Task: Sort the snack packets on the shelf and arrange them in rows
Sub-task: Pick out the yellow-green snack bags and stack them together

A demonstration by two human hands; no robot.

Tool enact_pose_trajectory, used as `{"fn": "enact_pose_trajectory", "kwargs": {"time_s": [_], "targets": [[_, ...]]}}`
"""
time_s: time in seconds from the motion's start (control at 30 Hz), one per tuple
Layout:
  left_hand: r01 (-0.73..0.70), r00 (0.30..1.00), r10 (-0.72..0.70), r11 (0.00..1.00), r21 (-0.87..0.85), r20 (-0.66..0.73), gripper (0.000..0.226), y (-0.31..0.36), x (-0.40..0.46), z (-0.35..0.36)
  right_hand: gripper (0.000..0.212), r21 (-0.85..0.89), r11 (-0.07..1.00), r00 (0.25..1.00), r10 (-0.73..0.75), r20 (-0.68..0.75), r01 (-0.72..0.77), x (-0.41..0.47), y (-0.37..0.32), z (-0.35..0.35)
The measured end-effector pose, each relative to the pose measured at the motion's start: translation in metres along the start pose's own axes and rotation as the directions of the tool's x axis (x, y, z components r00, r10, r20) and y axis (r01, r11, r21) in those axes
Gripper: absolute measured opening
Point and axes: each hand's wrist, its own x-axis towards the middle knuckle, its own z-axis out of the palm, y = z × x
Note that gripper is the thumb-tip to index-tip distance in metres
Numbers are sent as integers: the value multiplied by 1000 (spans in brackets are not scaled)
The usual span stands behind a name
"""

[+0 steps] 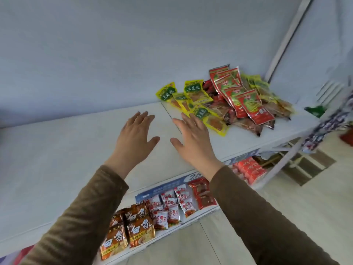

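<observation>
On a white shelf [80, 150], toward its right end against the pale back wall [133, 44], a loose pile of snack packets [225, 100] lies unsorted. Yellow packets with green labels [193, 90] spread along the pile's left side, some leaning up against the wall with their printed tops uppermost, others flat with their long sides running toward the shelf's front edge. Red foil packets [248, 104] with green pictures overlap like fanned cards across the top of the pile, their long axes slanting from the wall down toward the front right. Dark brownish packets [246, 123] show beneath them.

Left of the pile, a person's two hands hover, palms down, over bare shelf. Left hand [133, 136] has its fingers straight and slightly spread, holding nothing. Right hand [193, 138] is likewise flat and empty, its fingertips just beside the nearest yellow packet [210, 119]; contact cannot be made out. Both arms wear brown sleeves [267, 217].

Below the pile, a lower shelf [172, 232] carries orange-brown noodle packs [126, 230], small red-and-white sachets [172, 209] and red packets [202, 194].
</observation>
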Motion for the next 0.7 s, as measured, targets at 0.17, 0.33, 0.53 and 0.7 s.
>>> {"fn": "enact_pose_trajectory", "kwargs": {"time_s": [0.17,0.33,0.53,0.7], "targets": [[-19,1000,19,1000,-25,6,72,82,27,39,58,-4,1000,1000,13,-7,-13,-12,89,-32],[-30,998,33,998,-60,58,72,134,49,72,56,39,999,999,39,-25,-38,-20,151,-47],[-28,996,34,997,-72,78,72,152,81,96,55,78,994,997,70,12,-71,-2,194,-43],[32,994,-22,995,-97,104,74,131,111,109,57,51,997,997,47,54,-49,34,207,-27]]}}
